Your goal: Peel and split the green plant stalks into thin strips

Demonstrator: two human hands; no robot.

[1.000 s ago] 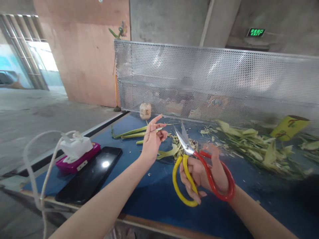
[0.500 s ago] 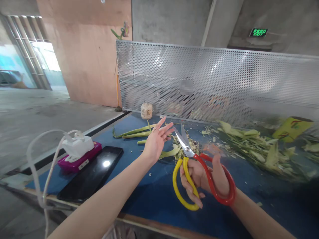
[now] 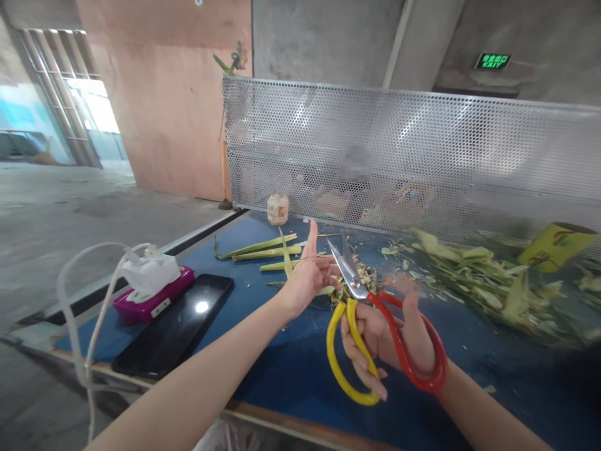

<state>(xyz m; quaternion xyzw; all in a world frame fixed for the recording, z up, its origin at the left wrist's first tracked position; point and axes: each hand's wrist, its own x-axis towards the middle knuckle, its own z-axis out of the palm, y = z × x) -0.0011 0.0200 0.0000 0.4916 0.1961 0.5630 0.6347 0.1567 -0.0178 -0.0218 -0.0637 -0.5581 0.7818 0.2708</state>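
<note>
My right hand grips a pair of large scissors with one yellow and one red handle loop. The blades are slightly apart and point up and away, over a small pile of plant trimmings. My left hand hovers just left of the blades with its index finger raised and the other fingers loosely spread; I see nothing in it. Long green stalks lie on the blue table just behind that hand.
A heap of green leaves and stems covers the table's right side, beside a yellow cup. A black phone, a pink power bank with white charger and a white cable lie left. A small jar stands by the perforated metal screen.
My left hand let go of a thin strand, opened, and moved down and right towards the scissor blades. My right hand with the scissors stayed almost where it was.
</note>
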